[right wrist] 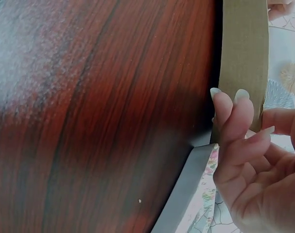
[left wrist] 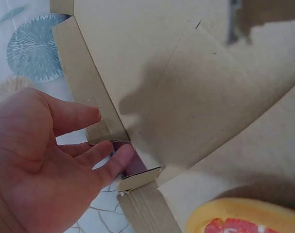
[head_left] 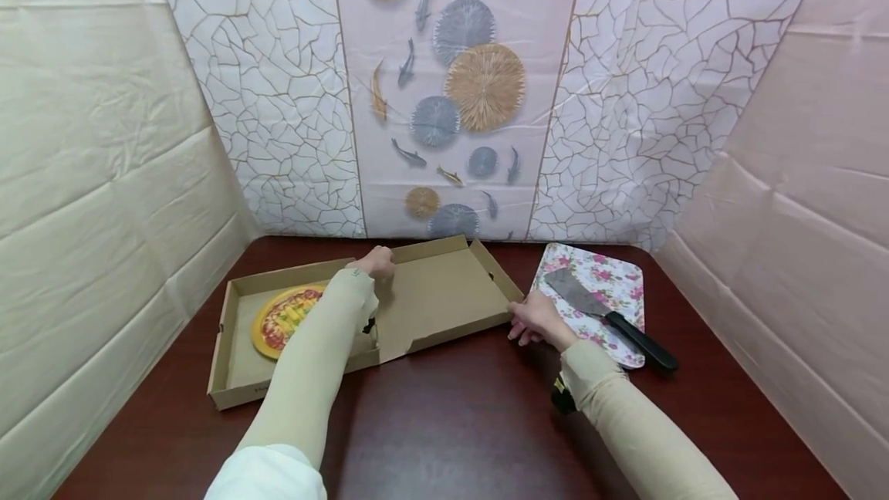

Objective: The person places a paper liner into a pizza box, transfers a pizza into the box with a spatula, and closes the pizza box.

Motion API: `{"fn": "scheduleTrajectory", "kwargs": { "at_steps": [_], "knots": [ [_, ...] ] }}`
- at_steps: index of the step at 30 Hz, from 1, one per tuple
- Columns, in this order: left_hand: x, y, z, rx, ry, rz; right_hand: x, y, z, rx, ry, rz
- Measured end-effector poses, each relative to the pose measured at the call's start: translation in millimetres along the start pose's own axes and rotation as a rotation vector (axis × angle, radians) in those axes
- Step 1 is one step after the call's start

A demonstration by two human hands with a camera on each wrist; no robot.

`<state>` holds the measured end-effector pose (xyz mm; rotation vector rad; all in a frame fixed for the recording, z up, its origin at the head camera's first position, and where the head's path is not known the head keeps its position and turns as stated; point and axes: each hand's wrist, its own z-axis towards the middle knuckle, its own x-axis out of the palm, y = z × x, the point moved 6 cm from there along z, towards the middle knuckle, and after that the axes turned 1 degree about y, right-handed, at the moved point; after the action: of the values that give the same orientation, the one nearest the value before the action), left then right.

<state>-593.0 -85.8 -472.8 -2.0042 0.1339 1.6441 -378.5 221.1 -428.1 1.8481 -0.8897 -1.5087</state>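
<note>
A cardboard pizza box (head_left: 239, 361) lies opened out flat, with a round yellow-rimmed pizza (head_left: 278, 324) in its left half; my left sleeve hides part of the pizza. At the back edge near the fold, my left hand (head_left: 376, 261) pinches the side flap (left wrist: 84, 82) of the lid (head_left: 444, 292), thumb on one face and fingertips at the gap by the fold. My right hand (head_left: 540, 319) grips the lid's front right corner between thumb and curled fingers; the right wrist view shows these fingers (right wrist: 239, 116) against the lid's outer wall (right wrist: 244, 48).
Right of the box is a white floral tray (head_left: 628, 284). A metal spatula (head_left: 579, 295) with a black handle lies across it, the handle reaching over the tray's edge. Dark wood tabletop (head_left: 444, 423) extends in front. A patterned cloth (head_left: 458, 176) hangs behind.
</note>
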Motion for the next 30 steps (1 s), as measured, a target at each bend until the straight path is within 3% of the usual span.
{"fn": "scheduleTrajectory", "kwargs": {
  "at_steps": [2,3,5,9,10,15,30],
  "knots": [
    [10.1,18.1,23.9,-0.034,0.032,-0.028,-1,-1,0.3,-0.004,-0.001,-0.003],
    [8.3,15.9,21.9,-0.03,0.02,-0.031,-1,0,0.8,-0.007,-0.003,-0.009],
    [-6.7,-7.8,-3.5,-0.132,0.069,-0.042,-2,2,2.0,-0.018,-0.01,-0.022],
    [-37.4,-51.6,-49.8,-0.125,0.024,-0.021,-4,5,3.0,-0.025,-0.024,-0.047],
    [-42.8,-60.5,-61.5,-0.148,0.038,-0.026,-4,6,2.8,-0.029,-0.027,-0.049],
    [-49.8,-71.2,-84.5,-0.156,0.036,-0.045,-5,12,0.2,-0.039,-0.059,-0.056],
    [-59.2,-66.8,-81.7,-0.154,0.005,-0.089,-27,39,-5.0,-0.139,-0.258,-0.219]
  ]
}}
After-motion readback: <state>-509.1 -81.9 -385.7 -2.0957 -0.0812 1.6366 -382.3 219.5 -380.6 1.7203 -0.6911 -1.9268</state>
